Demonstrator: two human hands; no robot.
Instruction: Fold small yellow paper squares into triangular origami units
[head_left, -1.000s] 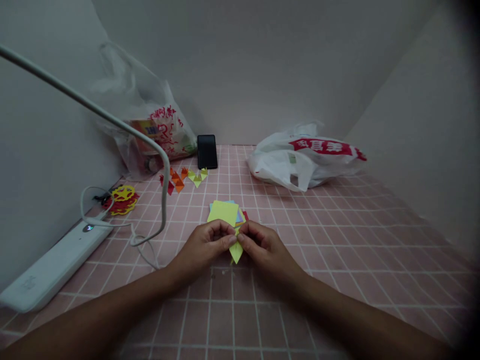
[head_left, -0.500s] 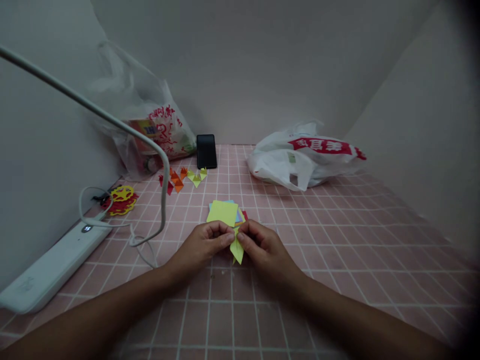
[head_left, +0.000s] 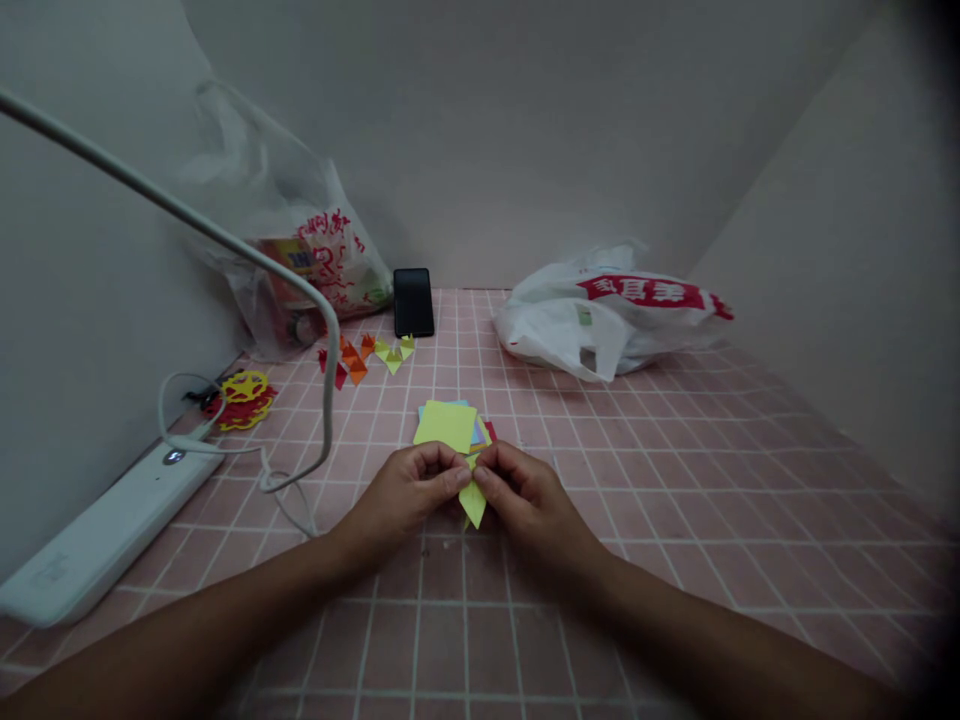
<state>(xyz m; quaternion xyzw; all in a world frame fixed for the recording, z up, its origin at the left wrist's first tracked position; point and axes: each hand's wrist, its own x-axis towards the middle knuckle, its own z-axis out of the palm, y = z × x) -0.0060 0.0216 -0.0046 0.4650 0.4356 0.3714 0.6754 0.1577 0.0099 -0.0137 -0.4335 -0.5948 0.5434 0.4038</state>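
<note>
Between my two hands is a piece of folded yellow paper (head_left: pixel 472 503), its pointed end hanging down toward me. My left hand (head_left: pixel 418 488) pinches its left side between thumb and fingers. On the other side, my right hand (head_left: pixel 525 492) grips it the same way, and the fingertips of both hands nearly meet. The fingers cover the paper's upper part. Just beyond them lies a stack of coloured square sheets (head_left: pixel 444 425), yellow on top, with blue, purple and red edges showing.
Small folded papers in orange (head_left: pixel 355 362), red and yellow-green lie farther back, near a black phone (head_left: pixel 413 302). Plastic bags stand at back left (head_left: pixel 330 255) and back right (head_left: pixel 615 310). At left are a white power strip (head_left: pixel 112 530), a looping cable (head_left: pixel 330 390) and red-yellow cutouts (head_left: pixel 244 400).
Both hands stay almost in place on the yellow paper. Its lower tip has turned slightly to the left and looks narrower.
</note>
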